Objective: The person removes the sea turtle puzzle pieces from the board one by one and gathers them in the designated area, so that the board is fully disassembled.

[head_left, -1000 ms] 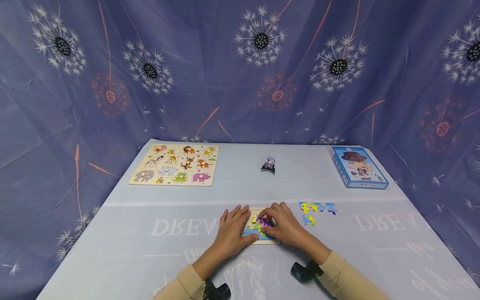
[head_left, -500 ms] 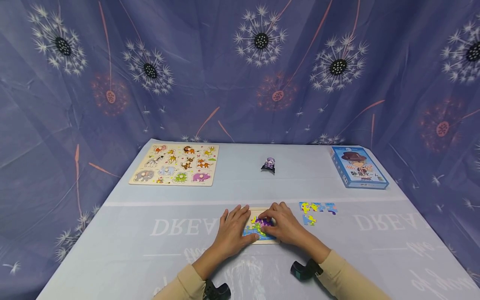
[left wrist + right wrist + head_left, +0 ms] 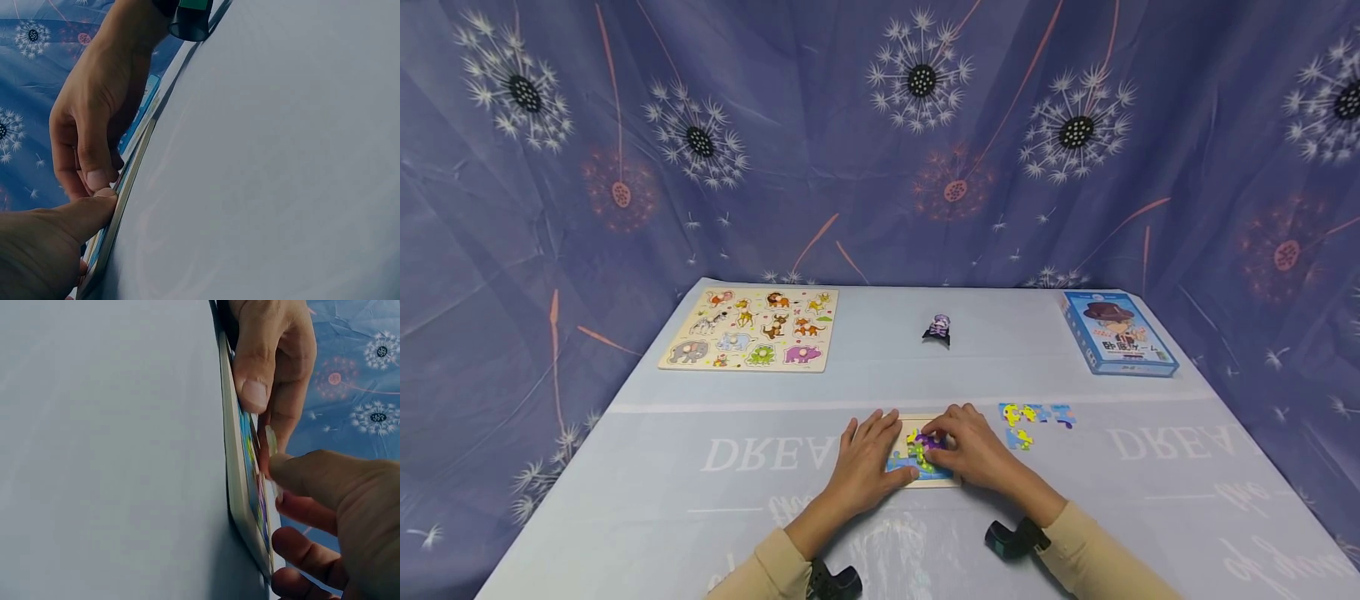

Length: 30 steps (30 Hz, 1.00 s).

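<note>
A small wooden puzzle board [image 3: 937, 481] lies near the table's front edge, partly filled with blue, yellow and green pieces. My left hand [image 3: 871, 454] rests flat on its left side with straight fingers. Its thumb [image 3: 253, 387] presses the near rim of the board [image 3: 232, 469]. My right hand [image 3: 964, 446] is curled over the right side and pinches a purple puzzle piece [image 3: 930, 442] on the board. In the right wrist view the piece's thin edge [image 3: 270, 441] shows at my right thumb [image 3: 297, 470]. The left wrist view shows both thumbs meeting at the board's rim [image 3: 128, 187].
Several loose blue and yellow pieces [image 3: 1033, 417] lie just right of the board. An animal peg puzzle [image 3: 751, 329] sits at the back left, a small purple figure [image 3: 938, 329] at the back middle, and a blue box [image 3: 1116, 333] at the back right. A patterned cloth hangs behind.
My right fingers have shifted the purple piece slightly on the board. The left hand has not moved.
</note>
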Motion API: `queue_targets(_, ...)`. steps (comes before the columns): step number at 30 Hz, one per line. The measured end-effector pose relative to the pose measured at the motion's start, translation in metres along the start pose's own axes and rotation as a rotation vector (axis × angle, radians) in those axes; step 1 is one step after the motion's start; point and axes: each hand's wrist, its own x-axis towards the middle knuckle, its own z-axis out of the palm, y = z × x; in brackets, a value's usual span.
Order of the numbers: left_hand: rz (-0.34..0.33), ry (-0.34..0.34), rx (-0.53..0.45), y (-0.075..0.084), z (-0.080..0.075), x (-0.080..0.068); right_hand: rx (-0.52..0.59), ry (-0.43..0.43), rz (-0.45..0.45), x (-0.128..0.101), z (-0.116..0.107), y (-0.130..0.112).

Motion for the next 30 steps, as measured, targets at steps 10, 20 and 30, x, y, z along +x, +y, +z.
queue_targets(10,-0.005,-0.004,-0.025,0.0,-0.001,-0.001,0.002,0.037,0.073,-0.01,-0.023,0.015)
queue_targets(20,0.0,0.007,-0.044,0.0,0.001,-0.001,-0.034,0.071,0.143,-0.039,-0.058,0.052)
queue_targets(30,-0.005,0.003,-0.034,0.001,0.0,-0.001,-0.129,0.085,0.194,-0.072,-0.085,0.088)
